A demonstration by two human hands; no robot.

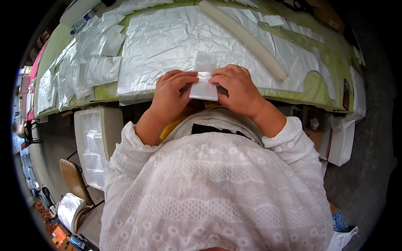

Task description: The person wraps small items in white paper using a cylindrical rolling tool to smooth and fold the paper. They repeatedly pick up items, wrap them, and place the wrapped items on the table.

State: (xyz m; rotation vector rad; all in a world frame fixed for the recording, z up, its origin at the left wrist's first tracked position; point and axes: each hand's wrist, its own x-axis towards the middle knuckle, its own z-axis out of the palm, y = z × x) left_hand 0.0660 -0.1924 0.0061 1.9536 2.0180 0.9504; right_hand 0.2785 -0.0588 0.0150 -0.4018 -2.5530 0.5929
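Observation:
Between my two hands, at the table's front edge, is a small folded packet of white plastic film [204, 91]. My left hand [173, 91] is closed on its left side, fingertips along the upper edge. From the other side my right hand [239, 90] pinches it, the thumb near the lower right corner. A folded translucent piece of film [204, 60] lies just beyond the packet; whether the two are joined I cannot tell. Beneath the hands' far side spreads a large, wrinkled sheet of clear plastic [159, 46].
A long pale tube [247, 42] lies slantwise across the sheet. Flat plastic bags [102, 69] overlap at the left on the green tabletop [106, 93]. Below stands a white box [109, 125] holding plastic packets, with a chair [75, 180] nearby. A dark phone-like object [346, 94] sits far right.

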